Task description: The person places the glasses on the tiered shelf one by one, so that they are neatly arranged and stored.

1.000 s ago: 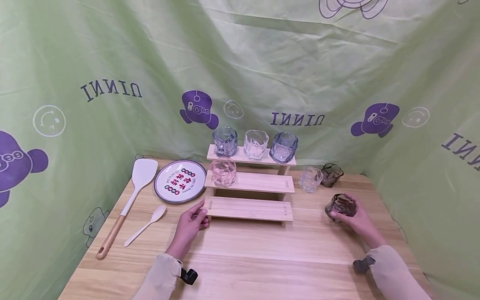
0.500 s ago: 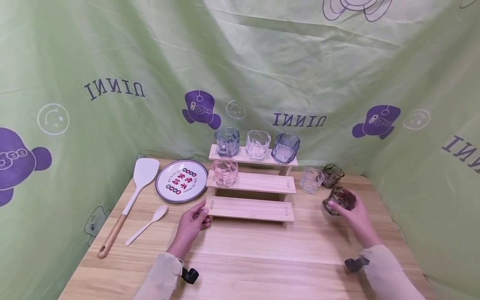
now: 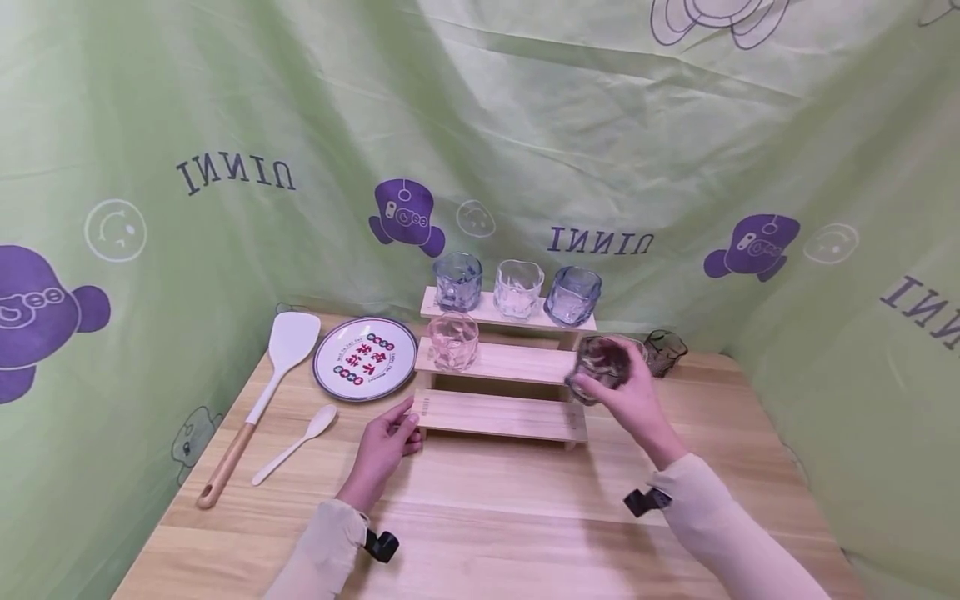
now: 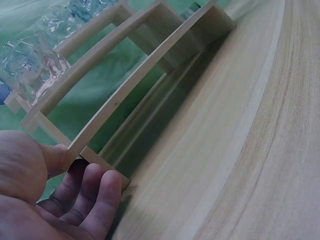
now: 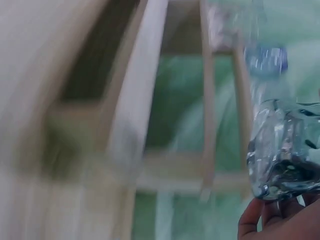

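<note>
A dark smoky glass (image 3: 602, 365) is grasped in the grip of the right hand (image 3: 636, 400) and is seen, from the head view, across the right end of the middle shelf (image 3: 517, 362) of a wooden three-step rack; whether the wood is touched by the glass cannot be told. The right wrist view is blurred, but there too the glass is shown held by the fingers. The left end of the lowest shelf (image 3: 498, 416) is pinched in the grip of the left hand (image 3: 378, 454), with the thumb laid at the board's end and the fingers bent below it. On the top shelf (image 3: 486, 310), at the far side, a blue glass (image 3: 458, 283), a clear glass (image 3: 518, 289) and a darker blue glass (image 3: 573, 297) are lined up from left to right. A pink glass (image 3: 454, 342) is placed at the left of the middle shelf. To the right of the rack, a second smoky glass (image 3: 664, 353) is set on the surface (image 3: 480, 517), and next to it another clear glass (image 3: 641, 346) is mostly hidden by the right hand. A plate (image 3: 365, 360), a spoon (image 3: 320, 422) and a white spatula (image 3: 282, 365) with a wooden handle are laid on the left. The scene is backed by a green curtain (image 3: 495, 142).
</note>
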The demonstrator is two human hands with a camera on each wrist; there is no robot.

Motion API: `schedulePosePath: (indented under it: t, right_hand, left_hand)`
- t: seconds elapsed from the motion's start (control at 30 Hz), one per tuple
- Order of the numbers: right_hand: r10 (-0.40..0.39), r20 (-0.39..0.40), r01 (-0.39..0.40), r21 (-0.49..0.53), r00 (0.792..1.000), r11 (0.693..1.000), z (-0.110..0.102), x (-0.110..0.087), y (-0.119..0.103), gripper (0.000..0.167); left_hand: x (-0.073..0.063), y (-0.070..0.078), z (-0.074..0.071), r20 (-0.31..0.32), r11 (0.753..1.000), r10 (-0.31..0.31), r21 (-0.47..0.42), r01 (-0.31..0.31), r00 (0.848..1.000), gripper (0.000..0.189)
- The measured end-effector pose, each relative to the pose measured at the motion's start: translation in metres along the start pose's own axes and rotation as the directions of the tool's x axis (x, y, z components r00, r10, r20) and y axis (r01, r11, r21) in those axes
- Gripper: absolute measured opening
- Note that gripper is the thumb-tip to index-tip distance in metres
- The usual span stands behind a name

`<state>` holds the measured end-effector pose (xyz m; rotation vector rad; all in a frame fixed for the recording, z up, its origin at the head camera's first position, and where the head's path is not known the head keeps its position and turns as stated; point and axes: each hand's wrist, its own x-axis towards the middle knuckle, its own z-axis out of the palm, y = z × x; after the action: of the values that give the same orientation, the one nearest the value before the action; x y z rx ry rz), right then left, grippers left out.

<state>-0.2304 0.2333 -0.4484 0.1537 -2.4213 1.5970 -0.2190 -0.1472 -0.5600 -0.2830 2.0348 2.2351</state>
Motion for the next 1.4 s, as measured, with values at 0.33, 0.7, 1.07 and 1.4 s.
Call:
schedulePosePath:
  t: [0.33,0.7,1.07,1.4]
  right_hand:
    - [-0.041,0.002,0.041,0.012,0.999,0.999,0.082,0.028,-0.015,0.078]
    - [-0.047,0.022,0.048,-0.049,0.999,0.998,0.087,0.020,-0.013,0.098]
    - [-0.089,0.031,0.091,-0.055,0.996,0.994,0.082,0.022,-0.012,0.068]
    - [-0.118,0.042,0.119,-0.030,0.992,0.992,0.073,0.024,-0.004,0.073]
  left_hand:
    - [0.001,0.001,0.000,-0.010,1.000,0.007,-0.006,-0.007,1.000,0.047]
    - [0.001,-0.004,0.004,0.027,1.000,-0.011,-0.007,0.011,1.000,0.048]
    - [0.000,0.000,0.003,0.008,1.000,0.017,-0.022,-0.017,1.000,0.046]
    - [-0.002,-0.002,0.003,-0.020,1.000,0.022,-0.012,-0.022,1.000,0.046]
